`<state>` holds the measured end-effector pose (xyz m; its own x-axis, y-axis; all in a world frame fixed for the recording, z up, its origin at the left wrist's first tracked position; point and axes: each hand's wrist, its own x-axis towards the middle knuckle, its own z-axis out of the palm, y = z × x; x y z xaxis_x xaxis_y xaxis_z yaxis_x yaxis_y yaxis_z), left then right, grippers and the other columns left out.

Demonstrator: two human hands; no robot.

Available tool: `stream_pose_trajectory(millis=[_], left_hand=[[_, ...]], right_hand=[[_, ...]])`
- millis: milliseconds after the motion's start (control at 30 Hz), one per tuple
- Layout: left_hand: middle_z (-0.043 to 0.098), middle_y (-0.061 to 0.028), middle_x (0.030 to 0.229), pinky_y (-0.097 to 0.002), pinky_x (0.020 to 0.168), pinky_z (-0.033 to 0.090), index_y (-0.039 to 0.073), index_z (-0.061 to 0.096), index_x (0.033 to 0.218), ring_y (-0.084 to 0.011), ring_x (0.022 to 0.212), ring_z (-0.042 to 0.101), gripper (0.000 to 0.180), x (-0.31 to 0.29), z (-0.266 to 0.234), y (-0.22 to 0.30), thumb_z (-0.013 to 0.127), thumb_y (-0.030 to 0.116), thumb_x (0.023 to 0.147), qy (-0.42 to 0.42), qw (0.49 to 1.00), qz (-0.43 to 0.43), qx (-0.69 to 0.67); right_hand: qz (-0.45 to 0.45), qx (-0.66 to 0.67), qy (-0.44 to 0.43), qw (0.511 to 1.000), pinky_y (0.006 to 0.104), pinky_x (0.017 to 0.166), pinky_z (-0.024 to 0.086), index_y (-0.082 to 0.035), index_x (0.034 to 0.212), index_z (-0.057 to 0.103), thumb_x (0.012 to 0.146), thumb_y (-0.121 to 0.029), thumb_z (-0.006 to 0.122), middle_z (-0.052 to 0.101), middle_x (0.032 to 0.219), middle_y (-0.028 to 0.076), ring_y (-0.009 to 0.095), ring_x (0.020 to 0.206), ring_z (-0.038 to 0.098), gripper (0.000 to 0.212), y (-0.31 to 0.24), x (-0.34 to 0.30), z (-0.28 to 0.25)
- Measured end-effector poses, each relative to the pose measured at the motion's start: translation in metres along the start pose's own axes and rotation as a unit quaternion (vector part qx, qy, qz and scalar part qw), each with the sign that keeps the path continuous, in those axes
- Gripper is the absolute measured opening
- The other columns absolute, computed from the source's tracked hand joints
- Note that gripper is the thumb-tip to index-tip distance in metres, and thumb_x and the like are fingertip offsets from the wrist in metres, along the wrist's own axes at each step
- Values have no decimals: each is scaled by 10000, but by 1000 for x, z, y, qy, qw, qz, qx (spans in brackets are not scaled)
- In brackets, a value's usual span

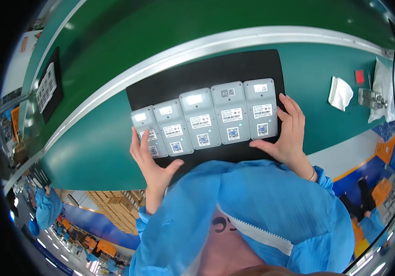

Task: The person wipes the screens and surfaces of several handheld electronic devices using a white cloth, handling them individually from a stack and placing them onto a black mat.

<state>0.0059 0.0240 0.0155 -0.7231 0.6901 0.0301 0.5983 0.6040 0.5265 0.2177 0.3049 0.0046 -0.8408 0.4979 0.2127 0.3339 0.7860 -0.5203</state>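
Several grey rectangular devices [198, 121] lie side by side in a slightly slanting row, their label-covered faces up. Beneath them is a black mat [248, 64]. At the row's left end, the fingers of my left hand [152, 166] rest against the leftmost device [147, 124], partly covering its labels, with the thumb held apart. My right hand [290, 133] reaches around the right end, its stretched fingers along the side of the rightmost device [264, 97] and its thumb near that device's lower corner. Both hands have fingers spread.
The green workbench [96, 152] has a pale metal rail [183, 56] along its far side. Beyond it, left, another black mat [54, 94] carries pale devices. To the right lie a white cloth [340, 93], a red block [359, 76], a clear bottle [371, 98] and a plastic bag [383, 83].
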Motion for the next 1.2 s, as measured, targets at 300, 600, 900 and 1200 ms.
stream_pose_trajectory(millis=[300, 600, 900, 1200], left_hand=[[238, -247, 1552, -566, 1090, 265, 216, 533, 1386, -487, 1402, 224, 960, 25, 8, 44, 872, 546, 551, -46, 983, 80, 161], [289, -215, 1542, -538, 1096, 299, 183, 566, 1352, -457, 1401, 256, 908, 25, 12, 43, 836, 582, 582, -5, 982, 86, 168], [292, -193, 1544, -516, 1106, 304, 129, 521, 1380, -429, 1388, 301, 941, 33, 8, 39, 854, 526, 595, -1, 981, 106, 160], [350, -186, 1455, -451, 1088, 346, 55, 363, 1456, -339, 1321, 394, 1102, 7, 10, -12, 923, 411, 577, 61, 998, -25, -2]], right_hand=[[29, -61, 2, 998, 484, 924, 396, 58, 1171, 521, 642, -634, 788, 492, 1331, 263, 423, 1185, 500, 911, -15, -3, 2], [37, -80, 42, 995, 465, 885, 419, 65, 1197, 530, 648, -656, 771, 514, 1303, 246, 407, 1146, 518, 938, -16, -7, 9], [51, -88, 10, 995, 452, 934, 438, 73, 1338, 475, 587, -654, 797, 508, 1316, 221, 379, 1131, 512, 1094, -17, 0, 2], [61, 42, 27, 997, 391, 824, 504, -9, 1204, 643, 831, -163, 663, 562, 1197, 188, 322, 980, 591, 404, 14, 25, -10]])
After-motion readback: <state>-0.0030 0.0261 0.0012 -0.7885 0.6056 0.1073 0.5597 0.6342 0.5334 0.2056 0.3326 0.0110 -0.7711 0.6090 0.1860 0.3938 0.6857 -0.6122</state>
